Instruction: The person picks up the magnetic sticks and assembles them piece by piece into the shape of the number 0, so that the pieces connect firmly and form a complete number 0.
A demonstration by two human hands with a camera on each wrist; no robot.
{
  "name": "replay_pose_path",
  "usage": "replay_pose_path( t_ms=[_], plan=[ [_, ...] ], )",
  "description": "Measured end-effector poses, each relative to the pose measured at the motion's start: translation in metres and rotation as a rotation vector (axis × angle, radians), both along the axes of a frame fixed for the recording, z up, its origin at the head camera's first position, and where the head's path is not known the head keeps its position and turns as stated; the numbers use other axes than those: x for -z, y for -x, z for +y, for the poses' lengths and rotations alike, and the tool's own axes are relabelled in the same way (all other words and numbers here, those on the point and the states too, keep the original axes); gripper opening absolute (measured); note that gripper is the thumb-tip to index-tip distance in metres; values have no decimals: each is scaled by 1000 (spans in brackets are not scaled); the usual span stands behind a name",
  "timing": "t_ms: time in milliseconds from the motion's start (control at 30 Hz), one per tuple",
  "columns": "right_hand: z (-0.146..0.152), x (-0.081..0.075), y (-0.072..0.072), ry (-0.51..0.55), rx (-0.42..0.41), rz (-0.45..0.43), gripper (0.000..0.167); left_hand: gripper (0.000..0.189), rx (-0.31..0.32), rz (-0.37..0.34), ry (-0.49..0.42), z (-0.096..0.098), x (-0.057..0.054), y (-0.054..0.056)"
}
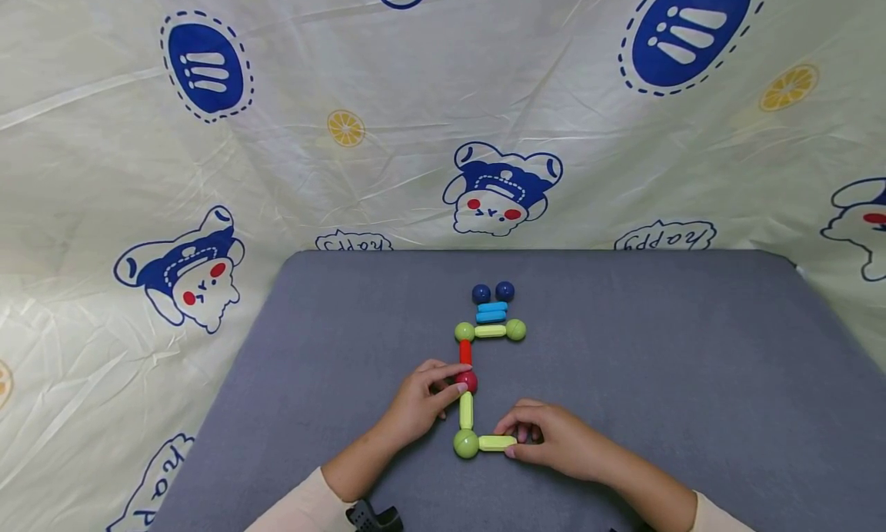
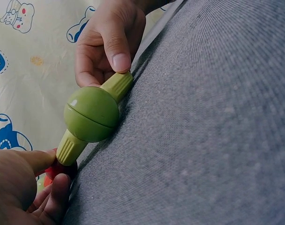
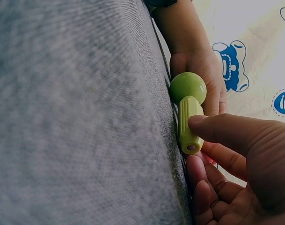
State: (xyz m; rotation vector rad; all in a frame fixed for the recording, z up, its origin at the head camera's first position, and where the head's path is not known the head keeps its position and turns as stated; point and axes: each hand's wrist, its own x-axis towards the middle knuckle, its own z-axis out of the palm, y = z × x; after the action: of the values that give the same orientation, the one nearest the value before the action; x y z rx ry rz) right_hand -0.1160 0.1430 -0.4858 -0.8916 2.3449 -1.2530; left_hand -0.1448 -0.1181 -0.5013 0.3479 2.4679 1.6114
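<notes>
On the grey table lies a chain of balls and rods. My left hand [image 1: 418, 403] pinches the red ball [image 1: 467, 381] in its middle, between thumb and fingers. A red rod [image 1: 465, 352] runs from that ball to a green ball [image 1: 464, 331]. On the near side, a yellow-green rod [image 1: 466, 411] leads to a larger-looking green ball [image 2: 91, 114]. From there another yellow-green rod [image 3: 190, 123] points right, and my right hand [image 1: 557, 438] pinches it near its free end. In the right wrist view, the rod's end shows a round metallic spot.
At the chain's far end, a yellow-green rod [image 1: 490, 331] joins a second green ball [image 1: 515, 330]. Just beyond lie two blue rods [image 1: 491, 316] and two dark blue balls [image 1: 504, 290]. A printed cloth [image 1: 408, 186] hangs behind the grey table [image 1: 657, 363].
</notes>
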Motion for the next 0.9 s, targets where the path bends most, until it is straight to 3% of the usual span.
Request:
replay_pose_path(
  t_ms=[500, 667, 900],
  plan=[
    [4, -3, 6, 34, 30, -79, 27, 35, 18, 15, 7, -1, 1, -1],
    [10, -11, 20, 17, 80, -77, 29, 34, 16, 11, -2, 0, 2, 0],
    [18, -24, 50, 28, 241, 14, 31, 34, 12, -1, -13, 0, 1, 0]
  ],
)
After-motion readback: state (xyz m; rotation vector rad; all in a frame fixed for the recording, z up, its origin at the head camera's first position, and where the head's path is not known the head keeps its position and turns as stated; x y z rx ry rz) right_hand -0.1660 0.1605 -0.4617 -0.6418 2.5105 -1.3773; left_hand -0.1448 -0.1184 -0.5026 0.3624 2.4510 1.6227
